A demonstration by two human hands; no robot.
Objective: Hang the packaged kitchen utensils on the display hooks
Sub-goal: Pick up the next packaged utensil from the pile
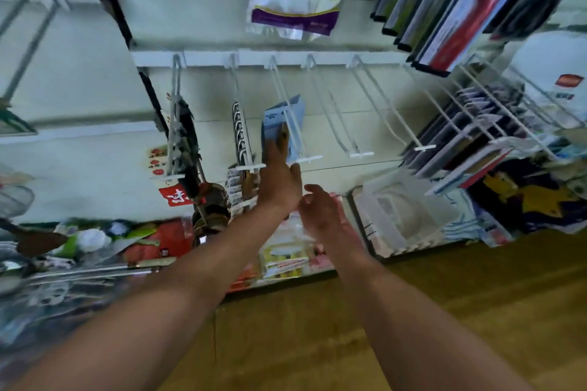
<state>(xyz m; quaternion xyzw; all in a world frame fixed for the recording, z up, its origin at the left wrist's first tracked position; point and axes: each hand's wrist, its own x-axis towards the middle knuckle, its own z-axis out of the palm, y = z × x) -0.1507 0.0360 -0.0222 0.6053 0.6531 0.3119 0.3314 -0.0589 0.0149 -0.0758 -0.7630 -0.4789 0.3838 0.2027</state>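
Observation:
A pale blue packaged utensil (281, 124) with a brown wooden part showing hangs on a white display hook (290, 117) in the middle of the wall rack. My left hand (279, 178) reaches up to it with straight fingers touching the pack's lower front. Just below and to the right, my right hand (319, 209) hovers with loosely curled fingers and holds nothing. Two bare white hooks (336, 117) stick out to the right of the pack.
More hooks on the left carry packaged tools (243, 143) and dark utensils (187, 149). Flat boards (444, 9) hang at the upper right, card packs (470, 136) on the right hooks. A low shelf (286, 257) of mixed goods runs below; wooden floor (413, 311) lies underneath.

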